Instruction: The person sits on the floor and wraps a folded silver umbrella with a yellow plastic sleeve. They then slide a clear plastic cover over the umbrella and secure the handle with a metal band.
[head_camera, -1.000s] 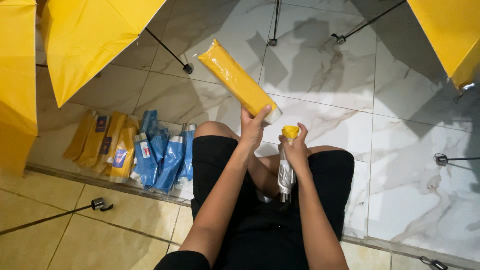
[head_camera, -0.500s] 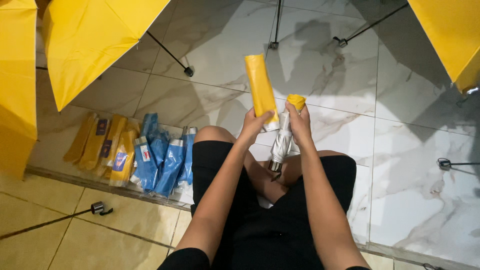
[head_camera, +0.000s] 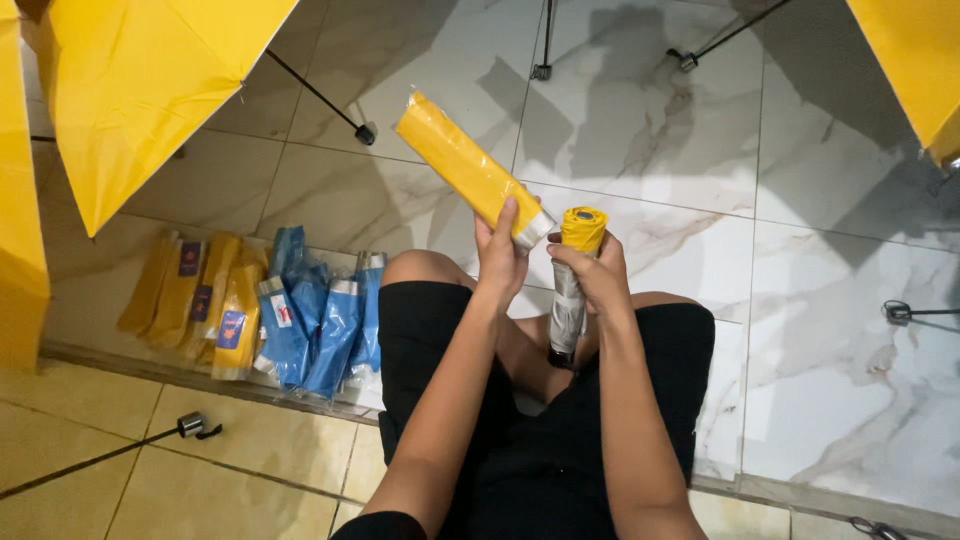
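We see the left hand (head_camera: 500, 255) closed around the lower end of a yellow sleeve (head_camera: 470, 168), a long flat cover in clear wrap that slants up and away to the left from the grip. The right hand (head_camera: 590, 272) is clamped on a folded umbrella (head_camera: 570, 290), held upright with its yellow tip at the top and its dark handle end down between the knees. The two hands sit side by side, close but each on its own thing; the sleeve's open end lies just beside the umbrella's yellow tip, and we cannot tell whether they touch.

Taking the folded umbrella as our landmark: below and around it we see black shorts (head_camera: 560, 470) and bent knees over a marble floor (head_camera: 830, 330). Well to its left, on the floor along a tile edge, lies a row of blue sleeves (head_camera: 320, 325), and just left of those a row of yellow sleeves (head_camera: 200, 305). Farther left and above, an open yellow umbrella (head_camera: 140, 90) spreads its canopy, its shaft reaching toward the landmark. Up and to the right, another yellow canopy (head_camera: 915, 60) shows at the corner. Lower left of the landmark, a thin umbrella shaft (head_camera: 100, 460) lies across beige tiles (head_camera: 260, 470).
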